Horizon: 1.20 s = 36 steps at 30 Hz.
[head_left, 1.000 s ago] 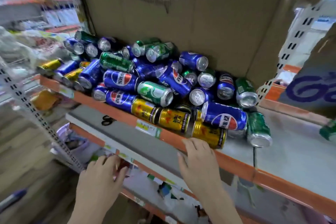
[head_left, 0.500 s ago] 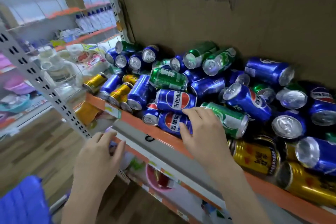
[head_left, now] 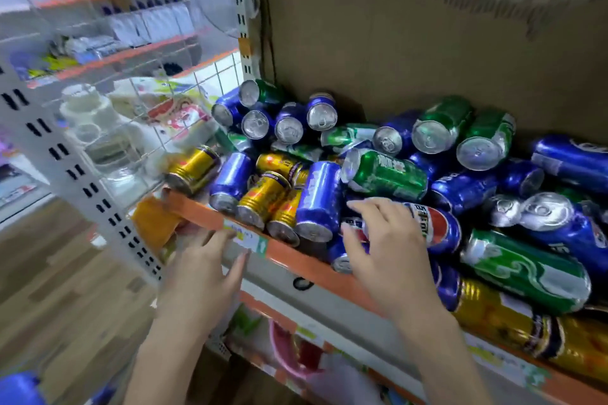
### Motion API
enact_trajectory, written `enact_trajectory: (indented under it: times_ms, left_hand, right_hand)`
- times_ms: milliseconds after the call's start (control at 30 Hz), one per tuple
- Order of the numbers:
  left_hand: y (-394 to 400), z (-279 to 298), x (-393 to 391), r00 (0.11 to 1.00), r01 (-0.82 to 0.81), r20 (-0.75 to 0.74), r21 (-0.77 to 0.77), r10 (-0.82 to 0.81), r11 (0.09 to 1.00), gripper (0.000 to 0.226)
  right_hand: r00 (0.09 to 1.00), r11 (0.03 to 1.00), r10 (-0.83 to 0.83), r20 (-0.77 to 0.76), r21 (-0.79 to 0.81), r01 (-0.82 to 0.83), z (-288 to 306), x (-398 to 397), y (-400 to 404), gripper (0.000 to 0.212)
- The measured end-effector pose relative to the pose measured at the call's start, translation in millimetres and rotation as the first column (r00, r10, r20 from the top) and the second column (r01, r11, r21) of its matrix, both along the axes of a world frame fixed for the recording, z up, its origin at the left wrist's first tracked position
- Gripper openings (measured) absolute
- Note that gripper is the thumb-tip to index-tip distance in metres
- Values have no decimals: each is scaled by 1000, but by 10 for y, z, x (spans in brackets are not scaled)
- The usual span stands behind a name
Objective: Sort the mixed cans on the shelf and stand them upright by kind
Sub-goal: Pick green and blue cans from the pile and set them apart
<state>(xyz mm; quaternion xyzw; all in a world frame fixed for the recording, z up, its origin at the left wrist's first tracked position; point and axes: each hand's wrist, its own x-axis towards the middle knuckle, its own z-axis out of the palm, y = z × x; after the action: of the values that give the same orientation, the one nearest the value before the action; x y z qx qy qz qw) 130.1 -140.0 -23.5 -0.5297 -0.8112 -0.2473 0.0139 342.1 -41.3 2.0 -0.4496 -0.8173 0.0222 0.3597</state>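
Note:
A jumbled heap of cans lies on its side on the orange-edged shelf (head_left: 204,212): several blue cans, several green cans and several gold cans. My right hand (head_left: 388,253) reaches over the shelf edge, its fingers spread and resting on a blue cola can (head_left: 437,227) at the front of the heap. Beside it lie a plain blue can (head_left: 320,199) and a green can (head_left: 388,174). Gold cans (head_left: 263,197) cluster at the front left. My left hand (head_left: 200,276) hovers below the shelf lip with straight fingers, its fingertips by the price label (head_left: 245,237).
Torn brown cardboard (head_left: 394,36) backs the shelf. A white slotted upright (head_left: 75,174) and a wire grid panel (head_left: 184,99) close the left side. Lower shelves with goods sit beneath, wooden floor at left, and a blue object (head_left: 19,388) at the bottom left corner.
The view swung left and closer to the heap. My right hand went from the shelf edge up onto the front blue cans. My left hand rose to the shelf lip.

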Motion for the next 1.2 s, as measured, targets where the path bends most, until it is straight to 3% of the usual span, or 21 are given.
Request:
enact_trajectory:
  times_ms: [100,200,367,567,967,1133,1200]
  left_hand:
    - [104,15,-524,994,78,-74,-89,-85,993,50]
    - [129,117,-940,997,52,-51,-12,-52,999,40]
    - [261,198,-1324,984,135,-118,11,-133,991,47]
    - [666,249,-1317,950,246,-207,26,-235,969,41]
    - [1773,747,-874,868,429,-310,72,-388,901,25]
    - [1921,758,-846,860,458,-289,69,-422,886,22]
    - [1950,752,-974,870,433,-278,37,-407,901,22]
  right_hand:
    - [997,997,-71,17,19,70,-2,-479,-20,34]
    - [996,997,-79,45,-8,79,-14,-928,-70,34]
    - [989,993,-103,110,-51,109,-17,-1302,-94,34]
    - [988,992,-118,99,-36,122,131,-1403,223,36]
    - [968,970,-210,137,151,189,510,-1000,1061,33]
    - [939,982,-176,297,113,149,607,-1121,1431,35]
    - [896,989,-148,418,76,128,658,-1267,1572,50]
